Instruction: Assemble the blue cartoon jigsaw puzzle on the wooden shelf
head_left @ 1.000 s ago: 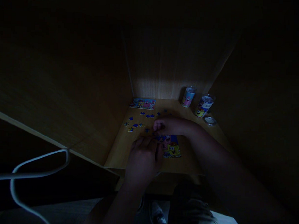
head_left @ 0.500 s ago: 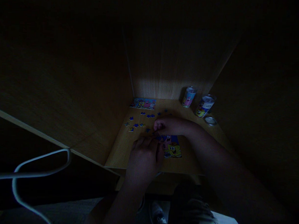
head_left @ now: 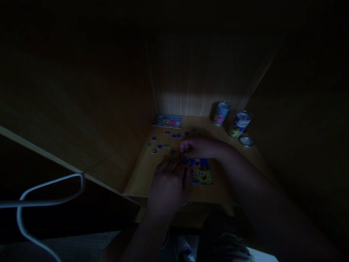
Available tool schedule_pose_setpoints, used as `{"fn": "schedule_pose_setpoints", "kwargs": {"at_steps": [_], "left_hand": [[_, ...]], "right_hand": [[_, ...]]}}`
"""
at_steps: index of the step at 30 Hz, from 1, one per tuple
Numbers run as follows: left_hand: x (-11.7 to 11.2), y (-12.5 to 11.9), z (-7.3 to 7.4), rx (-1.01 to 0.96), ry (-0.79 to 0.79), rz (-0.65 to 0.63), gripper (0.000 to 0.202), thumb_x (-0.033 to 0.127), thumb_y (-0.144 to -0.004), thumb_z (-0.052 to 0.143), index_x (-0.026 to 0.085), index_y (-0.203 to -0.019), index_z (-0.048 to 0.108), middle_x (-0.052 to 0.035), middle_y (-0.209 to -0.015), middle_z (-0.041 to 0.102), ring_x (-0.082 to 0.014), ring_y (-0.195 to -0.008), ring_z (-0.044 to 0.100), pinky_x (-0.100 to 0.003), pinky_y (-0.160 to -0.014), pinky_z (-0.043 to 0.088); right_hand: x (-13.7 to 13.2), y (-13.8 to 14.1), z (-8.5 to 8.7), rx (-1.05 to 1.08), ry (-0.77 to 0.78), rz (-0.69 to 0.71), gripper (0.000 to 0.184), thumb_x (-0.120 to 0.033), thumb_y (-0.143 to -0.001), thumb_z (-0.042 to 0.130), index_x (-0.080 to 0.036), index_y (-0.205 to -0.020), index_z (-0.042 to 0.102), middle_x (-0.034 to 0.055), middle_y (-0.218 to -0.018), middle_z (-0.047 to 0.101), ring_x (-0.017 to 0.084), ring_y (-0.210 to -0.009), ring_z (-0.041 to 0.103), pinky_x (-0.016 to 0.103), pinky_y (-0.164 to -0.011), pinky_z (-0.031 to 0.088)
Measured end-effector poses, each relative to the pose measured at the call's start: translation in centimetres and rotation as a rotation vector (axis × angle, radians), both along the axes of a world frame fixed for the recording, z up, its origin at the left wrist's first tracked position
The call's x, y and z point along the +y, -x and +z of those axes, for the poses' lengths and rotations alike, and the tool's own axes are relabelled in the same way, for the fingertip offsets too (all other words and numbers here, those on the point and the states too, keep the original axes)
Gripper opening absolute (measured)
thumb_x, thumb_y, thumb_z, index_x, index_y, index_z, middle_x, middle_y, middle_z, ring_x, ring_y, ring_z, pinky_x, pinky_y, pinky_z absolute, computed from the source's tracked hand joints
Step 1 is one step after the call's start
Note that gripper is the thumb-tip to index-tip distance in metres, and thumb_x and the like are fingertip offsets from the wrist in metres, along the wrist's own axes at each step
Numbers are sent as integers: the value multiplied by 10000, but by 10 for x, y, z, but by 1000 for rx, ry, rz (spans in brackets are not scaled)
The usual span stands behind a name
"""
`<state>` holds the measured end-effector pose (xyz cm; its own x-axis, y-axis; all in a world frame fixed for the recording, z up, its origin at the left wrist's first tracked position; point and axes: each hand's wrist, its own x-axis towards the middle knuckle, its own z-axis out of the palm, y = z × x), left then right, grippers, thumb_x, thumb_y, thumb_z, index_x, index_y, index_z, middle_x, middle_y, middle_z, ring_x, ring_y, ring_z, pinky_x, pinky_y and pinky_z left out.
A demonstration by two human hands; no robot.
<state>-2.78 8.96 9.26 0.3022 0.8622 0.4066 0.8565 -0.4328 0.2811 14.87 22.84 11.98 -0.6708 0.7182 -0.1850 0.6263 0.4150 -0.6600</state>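
A partly joined jigsaw puzzle (head_left: pixel 203 176) with yellow and pink cartoon figures on blue lies near the board's front edge. My left hand (head_left: pixel 169 182) rests palm down over its left side, thumb apart from the bent fingers, covering that part. Just beyond the puzzle's upper left edge, my right hand (head_left: pixel 195 146) is closed in a pinch, its fingertips low near the left hand's. What the pinch holds is hidden in the dim light. Loose puzzle pieces (head_left: pixel 159 146) are scattered on the board beyond and left of my hands, one piece (head_left: pixel 173 152) close to my right fingertips.
A picture strip (head_left: pixel 167 121) lies at the back left of the wooden board (head_left: pixel 138 183). Two clear-topped cans, one pink (head_left: pixel 221 114) and one yellow and blue (head_left: pixel 239 125), stand back right by a round lid (head_left: pixel 246 141). Wooden panels enclose three sides; a white cable (head_left: pixel 52 201) loops lower left.
Both hands stay at the puzzle in nearly the same pose. The whole view shifts very slightly. No piece has visibly moved.
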Motion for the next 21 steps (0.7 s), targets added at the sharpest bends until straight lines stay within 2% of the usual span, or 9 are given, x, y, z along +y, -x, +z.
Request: {"fn": "schedule_pose_setpoints", "kwargs": {"at_steps": [11, 21], "left_hand": [[-1, -1, 3, 12, -16, -1, 99, 238, -1025, 620, 201, -982, 701, -102, -1010, 737, -307, -986, 658, -490, -904, 531], [-1, -1, 1, 4, -7, -2, 98, 241, -1024, 626, 194, -1019, 712, -108, -1078, 749, -315, -1041, 666, -498, -948, 524]], "right_hand": [[0, -1, -1, 6, -2, 16, 114, -191, -882, 720, -182, -995, 730, 1, -855, 703, 135, -748, 608, 236, -652, 422], [1, -1, -2, 32, 8, 11, 111, -194, -882, 717, -181, -991, 731, -13, -817, 689, 126, -721, 598, 238, -644, 418]]}}
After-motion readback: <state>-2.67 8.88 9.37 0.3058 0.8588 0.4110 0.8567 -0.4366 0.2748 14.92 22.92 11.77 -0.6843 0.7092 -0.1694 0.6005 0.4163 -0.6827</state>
